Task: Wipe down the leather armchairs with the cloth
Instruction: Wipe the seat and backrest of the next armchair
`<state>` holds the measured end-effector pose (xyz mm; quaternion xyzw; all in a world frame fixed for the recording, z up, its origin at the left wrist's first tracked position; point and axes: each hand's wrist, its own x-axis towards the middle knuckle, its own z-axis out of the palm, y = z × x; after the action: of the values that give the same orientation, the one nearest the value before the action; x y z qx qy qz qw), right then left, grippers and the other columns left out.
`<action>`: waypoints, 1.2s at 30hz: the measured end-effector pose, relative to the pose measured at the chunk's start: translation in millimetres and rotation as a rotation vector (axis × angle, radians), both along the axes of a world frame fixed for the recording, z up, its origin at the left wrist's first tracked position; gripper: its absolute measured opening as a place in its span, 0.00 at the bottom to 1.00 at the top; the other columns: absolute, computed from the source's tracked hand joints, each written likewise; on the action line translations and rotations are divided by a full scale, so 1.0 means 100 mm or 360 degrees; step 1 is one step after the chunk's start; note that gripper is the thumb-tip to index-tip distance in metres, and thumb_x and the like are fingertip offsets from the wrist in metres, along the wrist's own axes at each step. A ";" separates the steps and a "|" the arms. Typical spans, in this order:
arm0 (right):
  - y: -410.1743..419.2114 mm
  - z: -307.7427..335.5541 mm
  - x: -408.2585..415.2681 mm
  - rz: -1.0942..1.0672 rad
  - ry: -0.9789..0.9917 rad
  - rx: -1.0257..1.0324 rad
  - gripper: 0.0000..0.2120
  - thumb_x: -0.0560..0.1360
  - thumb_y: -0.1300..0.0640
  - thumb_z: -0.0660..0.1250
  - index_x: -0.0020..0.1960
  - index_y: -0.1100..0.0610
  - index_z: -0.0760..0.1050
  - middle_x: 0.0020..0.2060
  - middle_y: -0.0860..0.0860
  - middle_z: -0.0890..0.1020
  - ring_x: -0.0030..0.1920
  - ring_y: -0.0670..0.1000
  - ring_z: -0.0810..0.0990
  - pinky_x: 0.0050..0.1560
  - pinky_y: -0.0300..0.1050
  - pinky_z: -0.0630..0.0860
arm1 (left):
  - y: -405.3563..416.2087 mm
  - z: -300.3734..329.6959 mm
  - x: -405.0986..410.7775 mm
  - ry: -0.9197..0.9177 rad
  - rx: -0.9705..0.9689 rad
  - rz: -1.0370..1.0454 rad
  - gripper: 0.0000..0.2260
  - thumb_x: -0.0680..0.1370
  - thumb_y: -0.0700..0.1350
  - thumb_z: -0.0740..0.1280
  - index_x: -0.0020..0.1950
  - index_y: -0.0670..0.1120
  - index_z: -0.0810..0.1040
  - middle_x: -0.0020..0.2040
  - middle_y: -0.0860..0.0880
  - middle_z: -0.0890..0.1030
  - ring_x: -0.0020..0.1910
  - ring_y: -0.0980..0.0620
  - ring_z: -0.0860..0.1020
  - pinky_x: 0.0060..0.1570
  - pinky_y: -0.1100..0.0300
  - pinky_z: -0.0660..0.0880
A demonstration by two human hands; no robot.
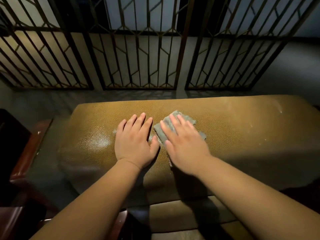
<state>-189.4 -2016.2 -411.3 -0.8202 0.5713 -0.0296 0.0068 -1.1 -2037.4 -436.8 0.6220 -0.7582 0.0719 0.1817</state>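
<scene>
The tan, grainy leather top of an armchair's backrest (233,135) stretches across the middle of the view. A grey cloth (187,119) lies flat on it, right of centre. My right hand (183,144) presses down on the cloth with fingers spread, covering most of it. My left hand (135,141) rests flat on the bare leather just left of the cloth, fingers apart, holding nothing. The seat cushion (181,219) shows below between my forearms.
A dark metal window grille (142,49) with frosted panes stands close behind the backrest. A glossy red-brown wooden armrest (27,149) runs along the left. White dusty streaks (270,135) mark the right part of the leather.
</scene>
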 end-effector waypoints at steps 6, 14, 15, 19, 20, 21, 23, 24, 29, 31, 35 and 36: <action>-0.64 0.21 -1.14 -0.0886 -0.0026 0.0234 0.31 0.85 0.42 0.38 0.86 0.51 0.48 0.85 0.54 0.49 0.84 0.59 0.46 0.83 0.58 0.45 | -0.01 -0.01 0.00 -0.0010 0.0004 0.0001 0.29 0.76 0.58 0.59 0.74 0.49 0.78 0.76 0.46 0.76 0.75 0.42 0.72 0.76 0.43 0.63; -0.47 0.22 0.08 0.0079 -0.0075 0.0271 0.35 0.81 0.38 0.37 0.85 0.48 0.51 0.85 0.52 0.52 0.84 0.55 0.48 0.83 0.53 0.45 | 0.00 0.00 0.00 0.0049 0.0012 -0.0005 0.28 0.75 0.58 0.59 0.70 0.46 0.80 0.74 0.45 0.77 0.74 0.42 0.73 0.75 0.42 0.65; -0.56 0.23 -0.10 0.0026 -0.0053 0.0271 0.32 0.83 0.39 0.39 0.85 0.48 0.50 0.85 0.51 0.51 0.84 0.54 0.47 0.83 0.53 0.45 | 0.00 0.00 -0.01 0.0055 0.0008 -0.0015 0.28 0.75 0.58 0.60 0.70 0.46 0.80 0.74 0.46 0.77 0.74 0.42 0.73 0.75 0.42 0.65; -1.06 0.20 -0.75 -0.0686 0.0026 0.0242 0.31 0.85 0.42 0.39 0.85 0.52 0.49 0.85 0.55 0.51 0.84 0.58 0.48 0.82 0.56 0.46 | -0.01 -0.02 0.00 0.0057 -0.0014 -0.0002 0.28 0.75 0.58 0.60 0.70 0.47 0.80 0.74 0.46 0.77 0.75 0.42 0.73 0.76 0.43 0.65; -1.13 0.22 -0.66 -0.0797 0.0036 0.0275 0.31 0.85 0.42 0.39 0.85 0.52 0.49 0.84 0.55 0.52 0.83 0.59 0.49 0.82 0.56 0.47 | -0.02 -0.02 0.00 0.0066 -0.0013 -0.0010 0.28 0.75 0.58 0.60 0.70 0.47 0.80 0.74 0.46 0.77 0.75 0.42 0.73 0.76 0.43 0.65; -1.15 0.24 -0.45 -0.0779 0.0052 0.0278 0.30 0.86 0.42 0.40 0.85 0.51 0.50 0.84 0.55 0.53 0.83 0.59 0.51 0.81 0.56 0.49 | -0.02 -0.03 0.00 0.0078 -0.0011 -0.0018 0.28 0.75 0.58 0.60 0.70 0.47 0.80 0.74 0.46 0.78 0.74 0.42 0.73 0.75 0.43 0.65; -1.08 0.26 0.07 -0.0413 0.0037 0.0241 0.28 0.86 0.43 0.42 0.84 0.50 0.53 0.83 0.54 0.56 0.82 0.58 0.54 0.81 0.55 0.51 | -0.02 -0.04 0.00 0.0090 -0.0008 -0.0024 0.28 0.74 0.58 0.61 0.68 0.47 0.80 0.73 0.46 0.78 0.74 0.41 0.74 0.75 0.43 0.64; -1.02 0.24 0.28 -0.0192 -0.0010 0.0242 0.28 0.86 0.43 0.42 0.85 0.49 0.52 0.84 0.53 0.55 0.83 0.57 0.51 0.82 0.55 0.49 | -0.02 -0.04 0.00 0.0090 -0.0008 -0.0022 0.28 0.73 0.57 0.61 0.68 0.46 0.80 0.73 0.45 0.78 0.74 0.41 0.74 0.74 0.43 0.64; -0.97 0.21 -0.28 -0.0192 -0.0013 0.0285 0.31 0.85 0.40 0.40 0.85 0.50 0.49 0.85 0.51 0.51 0.84 0.56 0.47 0.83 0.55 0.44 | -0.01 -0.04 0.00 0.0150 -0.0014 -0.0031 0.26 0.73 0.58 0.61 0.66 0.47 0.81 0.73 0.47 0.78 0.74 0.43 0.73 0.75 0.44 0.64; -1.00 0.19 -0.80 -0.0597 0.0010 0.0243 0.32 0.85 0.40 0.39 0.85 0.50 0.48 0.85 0.52 0.50 0.84 0.56 0.47 0.83 0.57 0.45 | -0.01 -0.05 0.01 0.0143 -0.0007 -0.0020 0.26 0.73 0.58 0.61 0.66 0.47 0.81 0.74 0.47 0.78 0.75 0.43 0.73 0.76 0.44 0.63; -0.73 0.22 -0.34 -0.0742 -0.0005 0.0308 0.30 0.86 0.43 0.40 0.86 0.51 0.44 0.85 0.53 0.45 0.84 0.58 0.42 0.83 0.56 0.40 | -0.02 -0.07 0.00 0.0150 -0.0016 -0.0033 0.26 0.73 0.57 0.61 0.66 0.47 0.81 0.74 0.47 0.78 0.74 0.43 0.73 0.76 0.44 0.63; -0.58 0.22 -0.07 -0.0511 -0.0031 0.0252 0.30 0.85 0.43 0.39 0.86 0.51 0.46 0.85 0.54 0.46 0.84 0.58 0.43 0.83 0.56 0.41 | -0.01 -0.07 0.00 0.0155 -0.0015 -0.0032 0.25 0.73 0.57 0.61 0.65 0.47 0.81 0.73 0.47 0.78 0.74 0.42 0.74 0.75 0.44 0.63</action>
<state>-196.6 -2073.7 -389.7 -0.7149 0.6955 0.0068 0.0720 -1.0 -2038.7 -443.3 0.6164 -0.7543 0.0432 0.2220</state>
